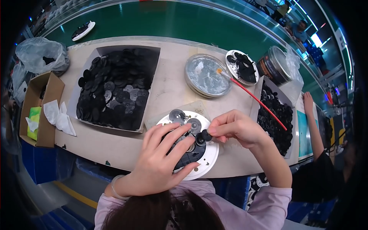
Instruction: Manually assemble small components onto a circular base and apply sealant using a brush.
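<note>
In front of me on the bench lies a round white plate [211, 155] carrying a black plastic housing with several gears. My left hand [161, 159] rests over the housing with its fingers spread, covering part of it. Between thumb and fingertips, my right hand [235, 130] pinches a small black gear [206, 135] at the right side of the housing. Near my left fingertips sits a larger dark grey gear [194, 125]. A translucent grey gear [177, 115] lies at the far edge of the plate.
Left stands a box [153, 69] of black gears; right, another box [274, 115] of small black parts. A red-handled brush [257, 99] spans from a round clear-lidded dish [205, 73] to that box. Behind are another assembly [242, 67], a tin [274, 65] and a green conveyor [165, 23]. A co-worker's arm [312, 126] is right.
</note>
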Demonstrator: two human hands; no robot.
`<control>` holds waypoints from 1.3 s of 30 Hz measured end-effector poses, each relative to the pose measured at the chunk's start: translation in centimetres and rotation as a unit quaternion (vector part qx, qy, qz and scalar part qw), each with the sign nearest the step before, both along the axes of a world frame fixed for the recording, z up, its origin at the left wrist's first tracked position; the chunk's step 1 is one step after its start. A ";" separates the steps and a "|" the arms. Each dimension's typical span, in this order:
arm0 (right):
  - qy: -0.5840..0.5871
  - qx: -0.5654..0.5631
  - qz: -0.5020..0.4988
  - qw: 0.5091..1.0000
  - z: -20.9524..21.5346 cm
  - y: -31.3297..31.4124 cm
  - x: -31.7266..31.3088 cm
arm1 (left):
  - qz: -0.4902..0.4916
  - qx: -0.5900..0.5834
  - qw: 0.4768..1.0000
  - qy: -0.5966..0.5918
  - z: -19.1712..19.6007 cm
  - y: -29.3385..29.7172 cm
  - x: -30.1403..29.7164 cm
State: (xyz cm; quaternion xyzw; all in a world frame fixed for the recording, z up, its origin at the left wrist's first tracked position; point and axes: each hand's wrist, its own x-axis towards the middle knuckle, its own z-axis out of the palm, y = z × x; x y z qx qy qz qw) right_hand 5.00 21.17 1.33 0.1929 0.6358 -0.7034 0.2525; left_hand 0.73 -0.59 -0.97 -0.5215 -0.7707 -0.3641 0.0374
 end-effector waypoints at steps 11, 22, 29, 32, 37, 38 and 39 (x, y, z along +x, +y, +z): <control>0.062 0.159 0.042 0.984 0.4 -1.5 0.4 | -0.007 -0.006 1.000 0.008 0.2 0.1 0.2; 0.202 0.650 -0.225 0.697 4.4 9.6 5.3 | -0.013 -0.049 0.998 0.024 0.2 0.1 0.2; 0.090 0.660 -0.158 0.729 -0.2 16.9 7.1 | -0.012 -0.029 0.999 0.023 0.2 0.3 0.1; 0.099 0.656 -0.148 0.733 -1.7 17.4 6.1 | -0.009 -0.030 0.999 0.022 0.3 0.3 0.1; 0.026 0.659 -0.157 0.735 -2.4 17.4 5.0 | -0.009 -0.028 0.999 0.024 0.4 0.3 0.0; 0.020 0.664 -0.152 0.732 -2.5 17.4 5.0 | -0.011 -0.029 0.999 0.024 0.4 0.3 0.0; 0.023 0.663 -0.149 0.733 -2.5 17.3 5.1 | -0.007 -0.031 0.999 0.024 0.4 0.4 0.0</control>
